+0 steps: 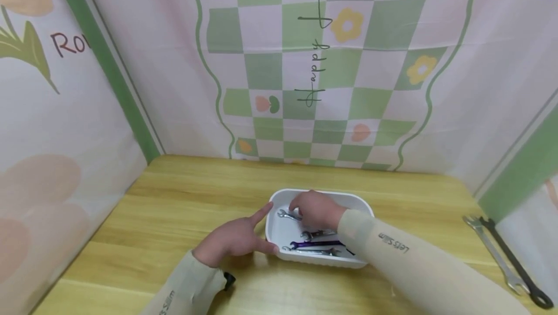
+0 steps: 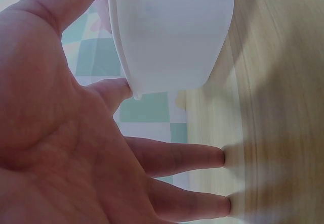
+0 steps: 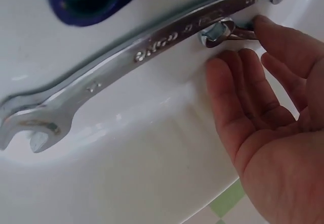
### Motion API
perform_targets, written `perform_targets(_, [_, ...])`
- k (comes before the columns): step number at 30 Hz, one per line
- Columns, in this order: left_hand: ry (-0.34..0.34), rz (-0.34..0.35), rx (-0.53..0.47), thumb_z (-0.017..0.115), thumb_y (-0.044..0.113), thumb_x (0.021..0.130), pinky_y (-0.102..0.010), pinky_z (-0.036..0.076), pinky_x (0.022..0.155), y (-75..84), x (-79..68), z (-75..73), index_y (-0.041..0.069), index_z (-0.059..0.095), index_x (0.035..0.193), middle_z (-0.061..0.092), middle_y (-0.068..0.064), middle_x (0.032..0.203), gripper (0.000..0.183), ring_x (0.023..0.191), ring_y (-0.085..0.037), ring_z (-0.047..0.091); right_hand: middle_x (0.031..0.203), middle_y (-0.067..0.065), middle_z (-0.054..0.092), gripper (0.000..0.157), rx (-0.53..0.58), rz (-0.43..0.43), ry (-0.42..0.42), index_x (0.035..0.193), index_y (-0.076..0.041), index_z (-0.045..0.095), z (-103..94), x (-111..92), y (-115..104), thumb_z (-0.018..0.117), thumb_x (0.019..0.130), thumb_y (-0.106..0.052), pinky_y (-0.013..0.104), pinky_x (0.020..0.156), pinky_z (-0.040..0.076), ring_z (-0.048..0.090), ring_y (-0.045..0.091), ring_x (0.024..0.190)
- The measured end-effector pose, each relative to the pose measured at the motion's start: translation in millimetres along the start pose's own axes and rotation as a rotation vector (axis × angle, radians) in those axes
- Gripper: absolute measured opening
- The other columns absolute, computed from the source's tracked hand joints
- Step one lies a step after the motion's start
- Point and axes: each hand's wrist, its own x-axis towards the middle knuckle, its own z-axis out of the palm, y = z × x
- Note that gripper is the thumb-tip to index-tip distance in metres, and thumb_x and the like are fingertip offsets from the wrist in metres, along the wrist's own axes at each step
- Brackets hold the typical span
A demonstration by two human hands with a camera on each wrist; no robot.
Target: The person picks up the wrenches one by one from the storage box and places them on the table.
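A white plastic tray (image 1: 283,195) stands on the table with several wrenches in it. My left hand (image 1: 237,237) is spread at its left end, thumb and index finger touching the rim near the two corners. In the left wrist view the other fingers stretch down to the tabletop. My right hand (image 1: 316,211) reaches inside, pinching a small silver wrench (image 3: 216,33) between thumb and fingers; its open end shows left of the hand. A larger silver combination wrench (image 3: 126,62) lies beside it, then a purple wrench (image 1: 316,244). Another silver wrench (image 1: 310,252) lies along the near wall.
At the table's right edge lie a long silver wrench (image 1: 494,252) and a black wrench (image 1: 516,257), side by side. A patterned curtain (image 1: 305,72) hangs behind the wooden table (image 1: 187,194), with green-striped fabric at both sides.
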Motion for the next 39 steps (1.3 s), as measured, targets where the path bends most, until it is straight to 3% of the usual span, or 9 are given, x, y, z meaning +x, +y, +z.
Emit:
perform_targets(3, [-0.001, -0.005, -0.002, 0.077, 0.066, 0.073, -0.056, 0.042, 0.100, 0.5, -0.3, 0.0, 0.035, 0.012, 0.161, 0.059, -0.024, 0.132, 0.113, 0.120, -0.037, 0.055, 0.096, -0.005, 0.070, 0.036, -0.012, -0.030, 0.024, 0.107, -0.017, 0.076, 0.4, -0.7, -0.7, 0.072, 0.077, 0.002, 0.037, 0.088, 0.051, 0.062, 0.013, 0.084])
perform_targets(8, [-0.001, -0.001, -0.012, 0.078, 0.064, 0.073, -0.057, 0.042, 0.100, -0.1, -0.2, 0.3, 0.035, 0.013, 0.161, 0.060, -0.024, 0.131, 0.113, 0.119, -0.037, 0.056, 0.076, -0.010, 0.060, 0.023, -0.010, -0.046, 0.048, 0.088, -0.019, 0.071, -0.2, -1.7, -1.7, 0.071, 0.077, 0.002, 0.035, 0.075, 0.052, 0.056, 0.012, 0.070])
perform_targets(15, [0.005, 0.013, -0.009, 0.077, 0.063, 0.075, -0.055, 0.043, 0.099, -0.8, -0.3, 0.4, 0.034, 0.013, 0.161, 0.061, -0.024, 0.130, 0.112, 0.116, -0.035, 0.058, 0.074, -0.011, 0.058, 0.023, 0.023, 0.019, 0.021, 0.091, -0.016, 0.071, 0.3, 0.7, -4.5, 0.072, 0.076, 0.000, 0.036, 0.078, 0.051, 0.055, 0.011, 0.070])
perform_targets(19, [0.006, 0.018, -0.012, 0.077, 0.064, 0.074, -0.055, 0.043, 0.100, -0.1, -1.1, 0.2, 0.034, 0.012, 0.161, 0.060, -0.024, 0.131, 0.112, 0.117, -0.035, 0.057, 0.073, -0.010, 0.058, 0.024, 0.067, 0.061, -0.011, 0.084, -0.017, 0.068, 2.0, 1.6, -4.8, 0.074, 0.070, 0.001, 0.034, 0.073, 0.050, 0.054, 0.013, 0.069])
perform_targets(26, [0.003, 0.021, -0.032, 0.078, 0.061, 0.075, -0.057, 0.042, 0.100, 0.5, -2.4, 0.1, 0.034, 0.013, 0.161, 0.060, -0.024, 0.130, 0.112, 0.117, -0.036, 0.057, 0.066, -0.009, 0.053, 0.024, 0.043, 0.015, -0.023, 0.073, -0.020, 0.061, 3.2, 2.1, -3.6, 0.075, 0.067, -0.001, 0.031, 0.064, 0.047, 0.051, 0.012, 0.064])
perform_targets(39, [-0.002, 0.011, -0.030, 0.079, 0.060, 0.076, -0.058, 0.041, 0.100, 1.6, -1.9, -0.5, 0.035, 0.014, 0.161, 0.060, -0.023, 0.130, 0.110, 0.119, -0.037, 0.056, 0.079, -0.012, 0.057, 0.034, 0.067, -0.083, -0.084, 0.087, -0.025, 0.062, 0.5, 3.5, 2.6, 0.074, 0.068, 0.000, 0.032, 0.073, 0.049, 0.055, 0.011, 0.074])
